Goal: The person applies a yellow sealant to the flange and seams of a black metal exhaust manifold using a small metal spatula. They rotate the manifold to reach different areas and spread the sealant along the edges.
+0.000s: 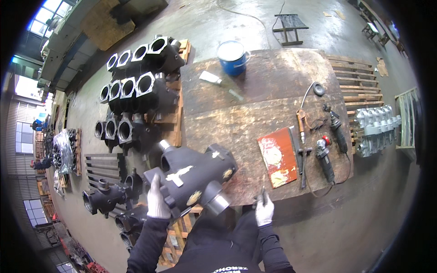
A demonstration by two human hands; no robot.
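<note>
A large black cast housing (pixel 189 177) with round openings and stub ends lies tilted at the near left corner of the wooden table. Patches of pale filler mark its surface. My left hand (pixel 158 200), in a whitish glove, grips the flange at its left end. My right hand (pixel 263 210), gloved with darkened fingertips, is by the table's near edge, right of the housing and apart from it. Its fingers are pinched together, and a thin tip seems to stick out of them, too small to name. Nearest to it is a reddish-brown board (pixel 283 169) smeared with pale and yellow filler.
On the table (pixel 218 123) are a blue bucket (pixel 233 66), a white tube (pixel 210 77), an air blow gun (pixel 301 120) and two angle grinders (pixel 324 159) with cords. Rows of black castings (pixel 145 84) stand on pallets to the left. A wooden pallet (pixel 357 82) lies beyond the right edge.
</note>
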